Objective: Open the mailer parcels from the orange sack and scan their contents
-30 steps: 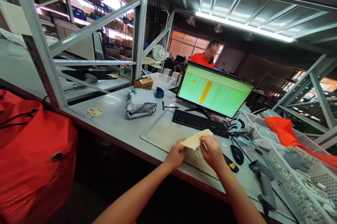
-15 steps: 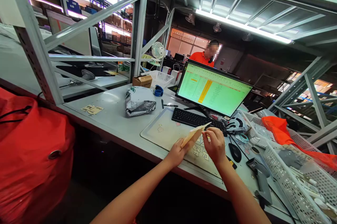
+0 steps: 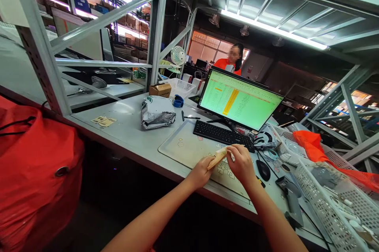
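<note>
A small pale yellow paper packet [image 3: 218,160] is held up over the desk mat [image 3: 179,150]. My left hand [image 3: 201,173] grips its near-left end, thumb on top. At the far-right edge, the fingers of my right hand [image 3: 241,162] are closed in a pinch; the fingertips are partly hidden. The packet is seen tilted and nearly edge-on, so its faces hardly show. Just beyond the hands lies a black keyboard [image 3: 220,132], below a monitor [image 3: 241,100] with a green spreadsheet. A black mouse [image 3: 263,170] lies right of my right hand.
A barcode scanner [image 3: 290,198] and white baskets [image 3: 319,200] with small goods line the right side. A silver-white plastic parcel [image 3: 158,113], marker [image 3: 192,117] and cardboard box [image 3: 160,90] are at the back left. A red bag [image 3: 38,173] hangs left. A person [image 3: 220,63] stands behind the monitor.
The packet turned from showing its broad face to nearly edge-on. My right hand drew slightly off its edge, then came back to it. The camera view shifted slightly.
</note>
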Available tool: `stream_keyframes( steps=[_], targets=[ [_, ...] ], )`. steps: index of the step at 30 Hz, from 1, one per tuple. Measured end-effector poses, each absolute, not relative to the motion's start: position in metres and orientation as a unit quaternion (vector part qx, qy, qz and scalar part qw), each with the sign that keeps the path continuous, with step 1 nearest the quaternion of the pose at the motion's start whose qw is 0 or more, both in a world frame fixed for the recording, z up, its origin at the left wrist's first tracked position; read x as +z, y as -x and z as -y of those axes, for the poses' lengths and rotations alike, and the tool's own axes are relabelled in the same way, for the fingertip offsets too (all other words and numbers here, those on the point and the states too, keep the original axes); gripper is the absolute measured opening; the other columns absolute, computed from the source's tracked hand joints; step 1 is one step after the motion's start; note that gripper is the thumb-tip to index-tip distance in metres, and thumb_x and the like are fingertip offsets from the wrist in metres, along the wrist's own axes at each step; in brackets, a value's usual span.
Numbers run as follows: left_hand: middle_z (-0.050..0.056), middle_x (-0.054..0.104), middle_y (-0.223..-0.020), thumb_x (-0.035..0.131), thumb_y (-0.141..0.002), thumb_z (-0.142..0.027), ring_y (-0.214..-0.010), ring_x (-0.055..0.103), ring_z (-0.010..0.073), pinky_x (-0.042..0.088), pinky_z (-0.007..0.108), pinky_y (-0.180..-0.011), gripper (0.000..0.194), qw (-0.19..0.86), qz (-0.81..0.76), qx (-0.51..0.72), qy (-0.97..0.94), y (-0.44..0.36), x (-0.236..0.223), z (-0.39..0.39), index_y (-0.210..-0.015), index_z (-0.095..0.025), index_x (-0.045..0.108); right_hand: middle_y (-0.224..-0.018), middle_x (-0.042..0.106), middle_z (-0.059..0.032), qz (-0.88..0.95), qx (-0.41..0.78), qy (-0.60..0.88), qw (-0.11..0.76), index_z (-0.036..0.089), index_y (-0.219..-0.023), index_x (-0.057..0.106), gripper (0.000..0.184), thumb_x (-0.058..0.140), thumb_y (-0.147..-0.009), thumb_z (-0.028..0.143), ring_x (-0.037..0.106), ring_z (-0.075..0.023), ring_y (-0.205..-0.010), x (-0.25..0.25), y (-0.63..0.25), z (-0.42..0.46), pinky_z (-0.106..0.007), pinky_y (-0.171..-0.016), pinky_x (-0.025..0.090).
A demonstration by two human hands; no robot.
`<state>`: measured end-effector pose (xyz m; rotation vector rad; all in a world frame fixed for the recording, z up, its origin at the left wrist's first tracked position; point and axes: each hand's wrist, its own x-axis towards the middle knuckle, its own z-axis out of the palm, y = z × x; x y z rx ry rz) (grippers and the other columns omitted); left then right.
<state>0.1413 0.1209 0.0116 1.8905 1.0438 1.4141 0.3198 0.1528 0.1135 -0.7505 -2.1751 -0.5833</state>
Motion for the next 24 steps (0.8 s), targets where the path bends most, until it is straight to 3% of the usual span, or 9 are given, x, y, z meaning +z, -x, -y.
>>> stream_keyframes(
  steps=[5,9,11,14,18,21,24],
  targets=[
    [0.012,0.067,-0.117,0.049,-0.089,-0.014,-0.109,0.06,0.0263,0.048,0.043,-0.1,0.036,0.234,-0.393,0.51,-0.728,-0.143,0.007,-0.122,-0.123,-0.018,0.061,-0.094,0.069,-0.0055,0.885,-0.188,0.282,0.319,0.022,-0.085,0.058,0.014,0.051,-0.095,0.015,0.062,-0.0218,-0.091,0.121,-0.341,-0.138,-0.036,-0.082,0.047],
    [0.012,0.066,-0.12,0.053,-0.083,-0.011,-0.112,0.059,0.0269,0.048,0.043,-0.102,0.042,0.205,-0.425,0.489,-0.734,-0.144,0.003,-0.122,-0.124,-0.018,0.061,-0.082,0.067,-0.0028,0.914,-0.066,0.31,0.255,0.023,-0.077,0.054,0.015,0.05,-0.088,0.013,0.063,-0.0201,-0.08,0.113,-0.366,-0.109,-0.033,-0.073,0.051],
    [0.013,0.065,-0.122,0.058,-0.075,-0.008,-0.116,0.058,0.0281,0.048,0.043,-0.103,0.05,0.193,-0.432,0.467,-0.747,-0.144,0.001,-0.123,-0.124,-0.018,0.061,-0.083,0.068,-0.0036,0.919,-0.006,0.326,0.223,0.024,-0.077,0.06,0.017,0.048,-0.084,0.013,0.065,-0.0214,-0.083,0.104,-0.376,-0.097,-0.034,-0.076,0.055],
    [0.013,0.065,-0.121,0.058,-0.066,-0.002,-0.117,0.059,0.0291,0.048,0.042,-0.105,0.056,0.189,-0.422,0.425,-0.778,-0.145,-0.003,-0.126,-0.12,-0.017,0.066,-0.089,0.074,-0.0055,0.906,0.074,0.343,0.236,0.026,-0.089,0.071,0.032,0.042,-0.084,0.014,0.069,-0.0231,-0.088,0.088,-0.386,-0.089,-0.035,-0.082,0.059],
    [0.013,0.066,-0.118,0.055,-0.065,0.0,-0.114,0.061,0.0285,0.05,0.039,-0.102,0.051,0.194,-0.412,0.393,-0.799,-0.144,-0.005,-0.129,-0.111,-0.018,0.072,-0.098,0.077,-0.0078,0.863,0.136,0.375,0.311,0.023,-0.104,0.074,0.043,0.036,-0.087,0.015,0.073,-0.0246,-0.087,0.066,-0.398,-0.097,-0.037,-0.076,0.063],
    [0.013,0.065,-0.12,0.055,-0.066,0.001,-0.116,0.06,0.0291,0.049,0.039,-0.103,0.054,0.19,-0.406,0.385,-0.807,-0.143,-0.007,-0.13,-0.112,-0.019,0.073,-0.109,0.076,-0.0095,0.843,0.144,0.405,0.322,0.022,-0.119,0.071,0.04,0.046,-0.088,0.02,0.074,-0.0278,-0.093,0.052,-0.405,-0.108,-0.04,-0.08,0.063],
    [0.012,0.065,-0.118,0.053,-0.067,0.002,-0.116,0.059,0.0278,0.048,0.038,-0.103,0.057,0.191,-0.391,0.372,-0.82,-0.142,-0.009,-0.132,-0.114,-0.021,0.074,-0.106,0.077,-0.0077,0.854,0.122,0.428,0.269,0.026,-0.118,0.073,0.041,0.054,-0.081,0.02,0.074,-0.0273,-0.09,0.047,-0.404,-0.119,-0.035,-0.078,0.062]
  ],
)
